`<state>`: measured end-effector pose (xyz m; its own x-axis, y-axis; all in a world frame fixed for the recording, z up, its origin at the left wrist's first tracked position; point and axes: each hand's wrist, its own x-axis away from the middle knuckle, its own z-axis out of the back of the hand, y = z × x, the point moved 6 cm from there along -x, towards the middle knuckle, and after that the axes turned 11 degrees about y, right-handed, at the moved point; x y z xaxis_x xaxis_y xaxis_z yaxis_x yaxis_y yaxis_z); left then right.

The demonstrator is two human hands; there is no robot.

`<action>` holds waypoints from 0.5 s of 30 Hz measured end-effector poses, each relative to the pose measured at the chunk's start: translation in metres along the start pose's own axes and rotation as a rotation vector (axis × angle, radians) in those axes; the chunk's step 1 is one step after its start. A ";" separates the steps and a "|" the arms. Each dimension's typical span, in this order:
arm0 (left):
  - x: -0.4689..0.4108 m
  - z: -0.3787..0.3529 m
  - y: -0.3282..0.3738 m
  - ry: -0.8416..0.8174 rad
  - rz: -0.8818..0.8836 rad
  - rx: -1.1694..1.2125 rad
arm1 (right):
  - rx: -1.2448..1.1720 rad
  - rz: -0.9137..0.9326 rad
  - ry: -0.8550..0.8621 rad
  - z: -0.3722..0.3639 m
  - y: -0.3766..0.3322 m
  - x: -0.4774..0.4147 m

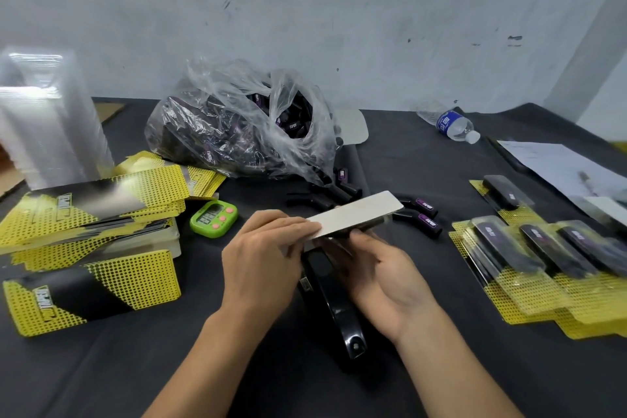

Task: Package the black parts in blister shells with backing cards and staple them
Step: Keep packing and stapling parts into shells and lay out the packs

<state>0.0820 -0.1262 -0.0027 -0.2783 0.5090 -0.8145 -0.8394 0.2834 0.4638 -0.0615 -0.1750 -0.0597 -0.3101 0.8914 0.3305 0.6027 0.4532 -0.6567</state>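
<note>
Package: a backing card [356, 214], plain pale side up and tilted, is held above the middle of the dark surface [101, 373], over the black stapler [334, 309].
Left hand [264, 261]: closed on the card's near end, fingers on top.
Right hand [376, 271]: palm up beneath the card, fingers curled against its underside; a shell under the card cannot be made out.
Black parts: loose ones [420, 210] lie just beyond the card; more fill the clear bag [244, 125] toward the far edge.
Finished packs [543, 261]: overlapped near the right edge, yellow dotted cards under clear blisters.
Card stacks [91, 234]: piled at the left edge, yellow and black.
Blister shells [47, 119]: stacked at the far left corner, blurred.
</note>
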 end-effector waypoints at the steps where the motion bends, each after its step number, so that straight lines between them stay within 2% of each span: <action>1: 0.000 0.000 -0.002 -0.003 0.053 0.024 | 0.006 -0.021 -0.020 0.000 0.000 -0.001; 5: 0.003 -0.002 -0.015 -0.058 0.337 0.131 | 0.100 -0.012 0.018 0.006 -0.001 -0.003; 9: 0.001 -0.006 -0.020 -0.073 0.470 0.288 | 0.231 0.121 0.084 0.008 -0.006 0.001; 12: 0.000 -0.009 -0.034 -0.024 0.677 0.504 | 0.304 0.174 0.080 0.006 -0.010 0.003; 15: 0.004 -0.017 -0.042 -0.047 0.909 0.707 | 0.385 0.204 0.083 0.004 -0.009 0.003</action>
<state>0.1083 -0.1497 -0.0315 -0.6160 0.7844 -0.0728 0.1151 0.1811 0.9767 -0.0711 -0.1765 -0.0551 -0.1440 0.9668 0.2109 0.3224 0.2473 -0.9137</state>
